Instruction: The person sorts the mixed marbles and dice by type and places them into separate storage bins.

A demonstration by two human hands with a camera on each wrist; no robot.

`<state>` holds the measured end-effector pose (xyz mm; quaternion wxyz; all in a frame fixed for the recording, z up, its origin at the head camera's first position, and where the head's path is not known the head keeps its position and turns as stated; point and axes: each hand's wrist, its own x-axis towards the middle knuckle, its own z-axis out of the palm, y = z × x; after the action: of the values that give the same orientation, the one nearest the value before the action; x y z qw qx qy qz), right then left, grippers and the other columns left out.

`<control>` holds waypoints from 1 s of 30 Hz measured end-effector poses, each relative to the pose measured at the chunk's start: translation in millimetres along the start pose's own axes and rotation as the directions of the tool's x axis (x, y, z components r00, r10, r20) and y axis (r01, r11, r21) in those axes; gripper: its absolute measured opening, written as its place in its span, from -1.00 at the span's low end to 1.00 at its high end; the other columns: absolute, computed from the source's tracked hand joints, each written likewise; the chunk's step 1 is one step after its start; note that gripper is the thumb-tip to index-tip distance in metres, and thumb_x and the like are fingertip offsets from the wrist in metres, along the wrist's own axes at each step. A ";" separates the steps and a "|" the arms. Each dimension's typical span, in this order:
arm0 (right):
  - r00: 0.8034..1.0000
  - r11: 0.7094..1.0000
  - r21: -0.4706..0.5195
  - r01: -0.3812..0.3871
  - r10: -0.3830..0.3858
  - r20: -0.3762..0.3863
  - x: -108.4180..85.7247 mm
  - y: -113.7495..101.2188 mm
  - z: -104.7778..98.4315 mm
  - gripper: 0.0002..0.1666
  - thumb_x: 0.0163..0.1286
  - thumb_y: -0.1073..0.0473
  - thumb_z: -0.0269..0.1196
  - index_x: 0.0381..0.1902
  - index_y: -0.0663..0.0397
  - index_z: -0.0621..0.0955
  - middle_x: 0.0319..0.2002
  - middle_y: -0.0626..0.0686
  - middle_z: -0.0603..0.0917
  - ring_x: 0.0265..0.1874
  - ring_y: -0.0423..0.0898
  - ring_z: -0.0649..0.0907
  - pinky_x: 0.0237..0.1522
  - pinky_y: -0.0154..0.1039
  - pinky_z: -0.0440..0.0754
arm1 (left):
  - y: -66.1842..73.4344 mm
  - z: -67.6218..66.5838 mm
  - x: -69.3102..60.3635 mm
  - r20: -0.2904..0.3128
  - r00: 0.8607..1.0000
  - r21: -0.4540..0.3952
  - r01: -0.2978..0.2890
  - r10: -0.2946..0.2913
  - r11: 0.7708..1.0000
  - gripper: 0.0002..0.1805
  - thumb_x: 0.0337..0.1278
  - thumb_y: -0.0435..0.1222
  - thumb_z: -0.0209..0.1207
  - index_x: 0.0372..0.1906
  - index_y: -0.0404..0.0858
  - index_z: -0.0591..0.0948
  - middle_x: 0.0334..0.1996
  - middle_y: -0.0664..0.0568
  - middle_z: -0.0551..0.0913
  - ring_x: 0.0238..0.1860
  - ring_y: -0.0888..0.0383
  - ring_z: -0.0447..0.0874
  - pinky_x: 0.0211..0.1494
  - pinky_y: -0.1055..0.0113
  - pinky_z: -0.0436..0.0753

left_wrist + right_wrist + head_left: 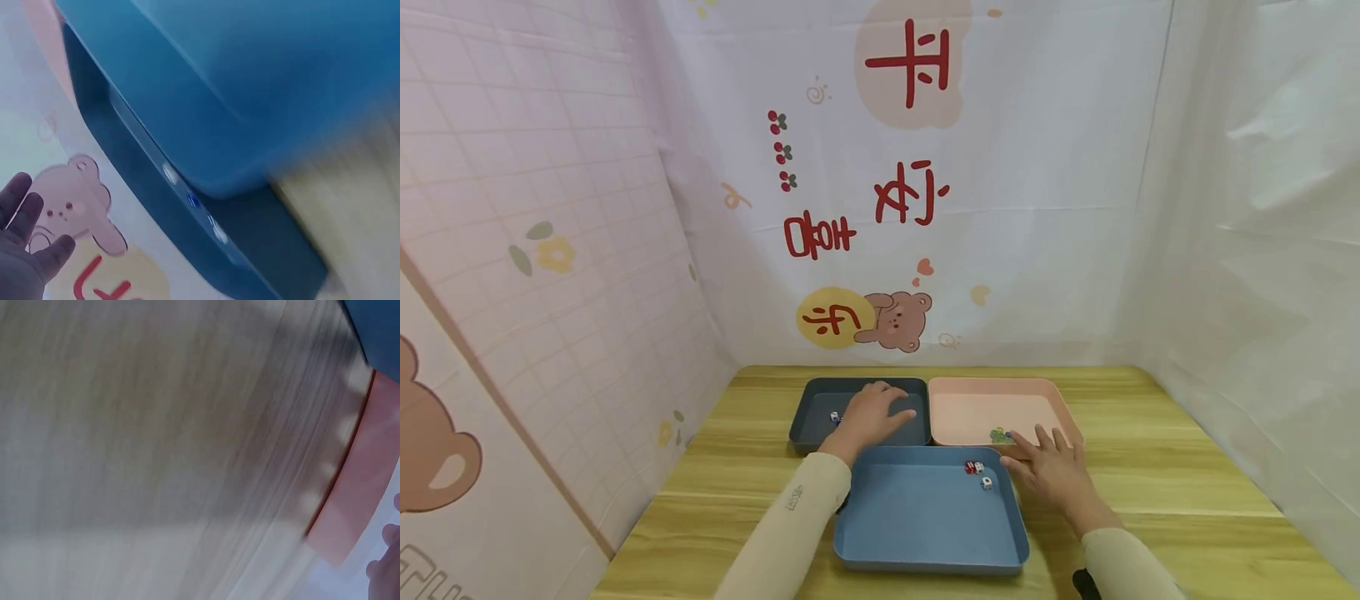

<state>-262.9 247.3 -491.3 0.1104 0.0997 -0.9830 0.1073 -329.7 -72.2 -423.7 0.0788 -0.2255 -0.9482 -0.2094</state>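
Note:
My left hand hovers over the dark navy tray, fingers loosely spread with nothing held. Left of it in that tray lie white dice and a blue die, partly hidden by the hand; the left wrist view shows a blue die between two white ones. Above the front right of the pink tray is my right hand, its fingers apart. Small green dice lie close to its fingertips; whether they touch cannot be seen. The blue tray holds red dice and white dice.
The three trays stand edge to edge on a wood-grain table, the blue one nearest me. A white printed cloth hangs behind the table and along both sides.

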 end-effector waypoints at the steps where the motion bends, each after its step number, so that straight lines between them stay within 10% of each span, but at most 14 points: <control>1: 1.000 1.000 0.005 -0.003 0.003 0.005 -0.1 0.1 1.1 -0.25 0.47 -0.35 0.02 0.39 -0.02 0.48 0.35 0.46 0.33 0.34 0.54 0.21 0.22 0.56 0.04 | 4.4 2.9 2.7 -0.001 1.000 -0.027 0.004 -0.004 1.000 -0.52 0.33 0.04 0.19 0.23 -0.10 0.61 0.19 -0.07 0.54 0.24 -0.07 0.45 0.29 -0.05 0.43; 12: 1.000 0.999 -0.012 0.030 -0.030 -0.001 1.6 -3.4 6.4 -0.30 0.44 -0.35 0.07 0.31 -0.04 0.56 0.30 0.42 0.42 0.32 0.45 0.31 0.21 0.52 0.12 | 40.5 38.8 10.7 0.015 1.000 -0.093 -0.012 0.013 0.996 -0.52 0.25 0.03 0.28 0.21 -0.03 0.62 0.23 -0.02 0.51 0.30 -0.05 0.40 0.36 -0.05 0.34; 30: 0.982 0.992 -0.023 0.121 -0.123 -0.143 3.5 1.0 11.7 -0.55 0.33 -0.14 0.33 0.08 -0.07 0.71 -0.03 0.32 0.60 0.00 0.27 0.57 0.05 0.29 0.48 | 60.3 66.7 2.9 0.092 0.996 0.066 -0.026 0.020 0.997 -0.63 0.11 0.05 0.38 0.03 0.08 0.73 0.15 0.07 0.54 0.29 0.03 0.37 0.38 -0.01 0.28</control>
<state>-268.8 244.9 -501.8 0.1881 0.1511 -0.9652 0.1004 -308.2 6.7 -461.2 0.0451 -0.2432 -0.9546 -0.1659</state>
